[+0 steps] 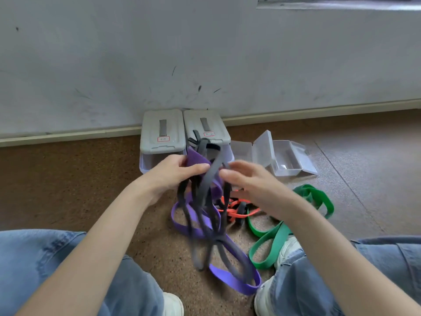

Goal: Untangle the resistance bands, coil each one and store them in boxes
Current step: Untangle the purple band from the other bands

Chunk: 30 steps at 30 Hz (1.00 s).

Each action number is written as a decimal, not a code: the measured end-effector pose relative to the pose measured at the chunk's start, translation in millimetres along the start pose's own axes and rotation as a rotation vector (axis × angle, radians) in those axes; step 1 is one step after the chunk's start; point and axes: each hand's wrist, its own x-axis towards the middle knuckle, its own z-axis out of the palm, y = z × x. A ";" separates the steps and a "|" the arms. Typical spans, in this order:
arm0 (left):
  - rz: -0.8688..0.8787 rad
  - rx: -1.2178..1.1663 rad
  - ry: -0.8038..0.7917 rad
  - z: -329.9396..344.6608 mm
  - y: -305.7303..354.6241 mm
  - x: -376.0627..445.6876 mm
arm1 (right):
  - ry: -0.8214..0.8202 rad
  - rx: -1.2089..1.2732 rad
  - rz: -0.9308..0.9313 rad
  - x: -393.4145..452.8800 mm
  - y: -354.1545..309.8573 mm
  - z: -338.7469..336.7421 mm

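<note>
Your left hand (175,172) pinches the purple band (198,160); your right hand (248,181) is spread beside the grey band (210,176). Both hang tangled below your grip. Pull hard and the knot near the floor could tighten.

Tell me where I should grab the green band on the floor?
Probably the green band is best taken at its near loop beside the right shoe, fingers coming down from above. That end lies flat and free, while its middle runs close to the orange band.
</note>
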 end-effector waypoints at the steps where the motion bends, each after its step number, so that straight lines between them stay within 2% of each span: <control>1: -0.002 0.004 0.016 4.2 0.9 -0.1 | -0.003 0.004 0.020 1.2 3.4 6.2; 5: -0.011 0.033 0.002 12.4 2.1 -2.9 | 0.083 -0.079 0.005 2.7 4.7 9.6; 8: -0.023 0.083 -0.056 4.6 7.5 -6.4 | 0.065 0.101 0.017 0.2 -0.6 -4.7; 10: -0.038 0.091 -0.069 -3.1 6.6 -6.9 | 0.114 0.245 0.048 -2.3 -4.4 -19.2; 13: -0.059 -0.096 -0.018 -9.8 2.5 -6.1 | 0.216 0.410 0.156 -2.0 0.6 -31.8; 17: -0.079 -0.225 0.024 -14.6 3.5 -7.6 | 0.165 0.459 0.203 2.7 8.9 -23.5; 22: -0.161 -0.016 0.060 -18.6 -0.1 -7.3 | 0.311 0.548 0.134 4.6 5.9 -39.2; 24: -0.188 0.023 0.043 -15.7 -4.2 -4.7 | 0.267 0.609 0.128 2.9 5.8 -38.0; 27: -0.169 0.063 0.044 -15.9 -7.3 -0.7 | 0.100 0.773 0.037 -2.0 1.7 -33.7; 30: -0.096 0.165 0.084 -23.0 -11.1 2.1 | 0.132 0.757 -0.064 -3.0 -7.9 -34.0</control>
